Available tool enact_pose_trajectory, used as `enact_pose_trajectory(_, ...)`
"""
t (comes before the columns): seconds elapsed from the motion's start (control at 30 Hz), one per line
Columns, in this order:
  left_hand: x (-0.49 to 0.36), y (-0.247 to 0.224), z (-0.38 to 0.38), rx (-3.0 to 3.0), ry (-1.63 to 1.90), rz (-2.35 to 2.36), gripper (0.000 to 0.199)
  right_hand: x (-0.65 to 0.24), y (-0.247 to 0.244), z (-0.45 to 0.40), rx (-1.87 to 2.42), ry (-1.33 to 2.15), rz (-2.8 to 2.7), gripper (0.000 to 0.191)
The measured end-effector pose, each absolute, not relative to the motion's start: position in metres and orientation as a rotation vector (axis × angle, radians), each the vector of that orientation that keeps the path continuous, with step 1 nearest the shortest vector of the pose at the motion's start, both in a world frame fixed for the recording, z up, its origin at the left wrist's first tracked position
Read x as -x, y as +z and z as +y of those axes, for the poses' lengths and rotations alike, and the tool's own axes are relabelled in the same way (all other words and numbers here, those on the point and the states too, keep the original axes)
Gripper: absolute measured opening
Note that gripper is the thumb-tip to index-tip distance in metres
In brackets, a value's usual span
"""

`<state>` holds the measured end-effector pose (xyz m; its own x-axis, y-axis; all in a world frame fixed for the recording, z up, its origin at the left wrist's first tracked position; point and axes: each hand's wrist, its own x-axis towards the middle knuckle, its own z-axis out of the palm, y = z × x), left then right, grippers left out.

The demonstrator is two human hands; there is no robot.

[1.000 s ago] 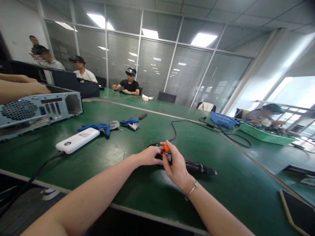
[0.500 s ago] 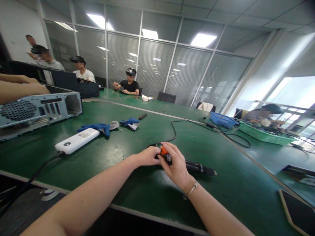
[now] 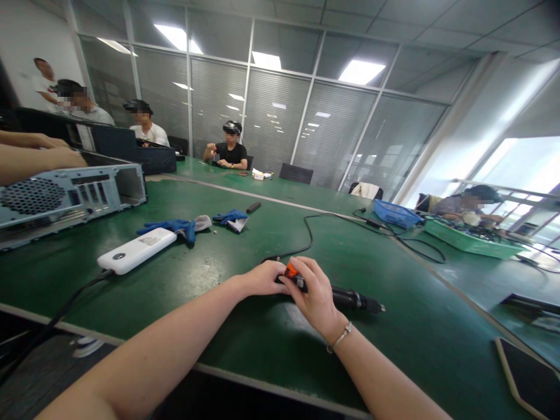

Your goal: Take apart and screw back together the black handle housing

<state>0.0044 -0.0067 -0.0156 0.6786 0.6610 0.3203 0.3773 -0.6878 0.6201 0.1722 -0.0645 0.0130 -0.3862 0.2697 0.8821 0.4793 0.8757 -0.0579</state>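
Note:
My right hand (image 3: pixel 315 291), with a bracelet on its wrist, is closed with thumb and fingers around a small orange and black handle (image 3: pixel 290 270), which looks like a screwdriver's. Touching its fingertips is my left hand (image 3: pixel 266 279), closed low over the table around something dark that is mostly hidden. Beyond the right hand lies a black electric screwdriver (image 3: pixel 352 298), its metal tip pointing right. The hands cover the rear of that tool, and a black cord (image 3: pixel 311 233) runs from behind them toward the back.
A white power bank (image 3: pixel 137 251) with a cable and blue work gloves (image 3: pixel 188 228) lie to the left, near an open computer case (image 3: pixel 87 184) with another person's arms over it. A blue basket (image 3: pixel 397 214), a green basket (image 3: pixel 476 240) and a phone (image 3: pixel 527 376) are at right.
My right hand's fingers have shifted slightly down around the orange handle. My left hand stays nearly still. Across the table, a seated person now holds up something orange.

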Motion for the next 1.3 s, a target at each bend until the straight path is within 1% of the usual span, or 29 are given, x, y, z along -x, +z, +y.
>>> enact_pose_trajectory(0.1,-0.0035,-0.0150,-0.0069,-2.406,0.724,0.809,0.015,-0.1736,0.0122,-0.0637,0.530,-0.232,-2.017,0.060)
enact_pose_trajectory(0.27,-0.0046,-0.0158,-0.0072,-2.413,0.792,0.773,0.014,-0.1713,0.0108,-0.0655,0.487,-0.143,-2.075,0.065)
enact_pose_trajectory(0.5,-0.0050,-0.0148,-0.0073,-2.431,0.743,0.842,0.013,-0.1736,0.0098,-0.0617,0.559,-0.208,-2.023,0.058)
enact_pose_trajectory(0.7,-0.0047,-0.0123,-0.0085,-2.427,0.790,0.742,0.017,-0.1719,0.0097,-0.0662,0.532,-0.135,-2.078,0.065)
enact_pose_trajectory(0.9,-0.0049,-0.0144,-0.0068,-2.437,0.738,0.802,0.011,-0.1732,0.0108,-0.0633,0.557,-0.179,-1.998,0.063)
enact_pose_trajectory(1.0,-0.0049,-0.0139,-0.0067,-2.437,0.721,0.833,0.013,-0.1735,0.0111,-0.0633,0.541,-0.200,-1.988,0.061)
enact_pose_trajectory(1.17,-0.0049,-0.0120,-0.0084,-2.435,0.749,0.780,0.017,-0.1722,0.0126,-0.0675,0.505,-0.163,-2.054,0.065)
enact_pose_trajectory(1.3,-0.0049,-0.0124,-0.0089,-2.419,0.775,0.770,0.016,-0.1723,0.0130,-0.0670,0.544,-0.168,-2.051,0.063)
